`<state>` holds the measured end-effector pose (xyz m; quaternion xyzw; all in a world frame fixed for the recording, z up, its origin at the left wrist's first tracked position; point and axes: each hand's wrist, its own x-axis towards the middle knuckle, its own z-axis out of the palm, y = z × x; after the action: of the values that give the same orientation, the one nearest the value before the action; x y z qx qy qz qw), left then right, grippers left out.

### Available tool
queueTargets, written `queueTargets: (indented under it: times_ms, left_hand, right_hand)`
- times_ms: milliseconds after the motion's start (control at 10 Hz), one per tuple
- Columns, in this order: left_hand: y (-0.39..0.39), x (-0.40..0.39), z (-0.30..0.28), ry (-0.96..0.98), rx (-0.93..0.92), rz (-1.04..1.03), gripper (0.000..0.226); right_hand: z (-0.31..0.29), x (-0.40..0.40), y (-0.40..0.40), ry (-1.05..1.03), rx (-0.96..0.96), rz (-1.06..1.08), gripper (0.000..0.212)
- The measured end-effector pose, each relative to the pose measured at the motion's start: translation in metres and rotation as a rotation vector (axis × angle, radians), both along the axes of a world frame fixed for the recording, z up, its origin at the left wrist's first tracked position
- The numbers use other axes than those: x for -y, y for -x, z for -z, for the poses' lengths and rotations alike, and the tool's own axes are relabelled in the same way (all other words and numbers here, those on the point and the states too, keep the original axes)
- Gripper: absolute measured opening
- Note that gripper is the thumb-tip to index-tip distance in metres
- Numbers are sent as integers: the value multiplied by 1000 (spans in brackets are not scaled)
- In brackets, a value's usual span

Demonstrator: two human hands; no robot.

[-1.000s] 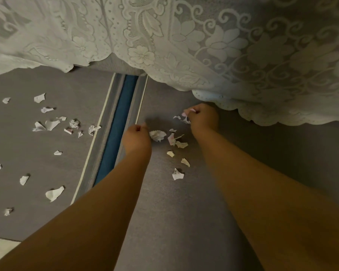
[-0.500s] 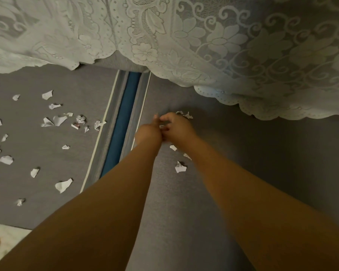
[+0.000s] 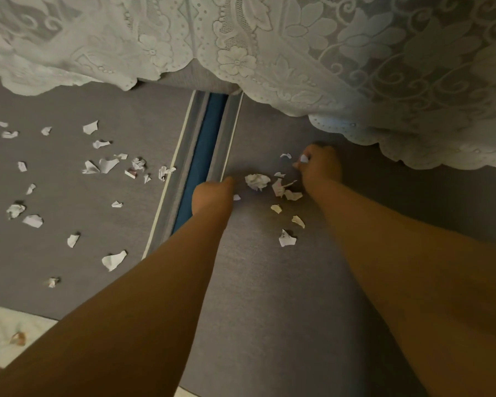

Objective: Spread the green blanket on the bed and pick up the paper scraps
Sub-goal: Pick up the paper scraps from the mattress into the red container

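Fingers of the right hand [image 3: 321,167] pinch a paper scrap [image 3: 304,159]; the left hand [image 3: 212,196] grip is curled, contents unclear.

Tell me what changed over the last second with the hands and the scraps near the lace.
Half a second ago the hands met; now they are apart again. The right hand is back near the lace cover's edge, pinching a small paper scrap. The left hand, fingers curled, sits by the blue strip. The crumpled scrap lies uncovered between them. The scraps left of the strip look untouched.
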<state>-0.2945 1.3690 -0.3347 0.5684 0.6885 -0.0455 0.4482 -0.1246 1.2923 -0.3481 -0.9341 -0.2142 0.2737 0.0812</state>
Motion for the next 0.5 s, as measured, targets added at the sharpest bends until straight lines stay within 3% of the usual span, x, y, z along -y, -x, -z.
queueTargets:
  times_ms: [100,200,300,500]
  left_hand:
    - [8,-2,7,-54,-96,43,43]
    - [7,-8,6,-98,-146,80,41]
    - [9,-5,4,-201,3,1,34]
    - [3,-7,11,-141,40,8,33]
  right_hand:
    - [-4,-9,-4,77,-29,45,38]
    - [-8,-17,0,-120,-82,120,30]
    - [-9,-24,7,-209,-166,115,32]
    - [-18,-40,9,157,-159,-80,44]
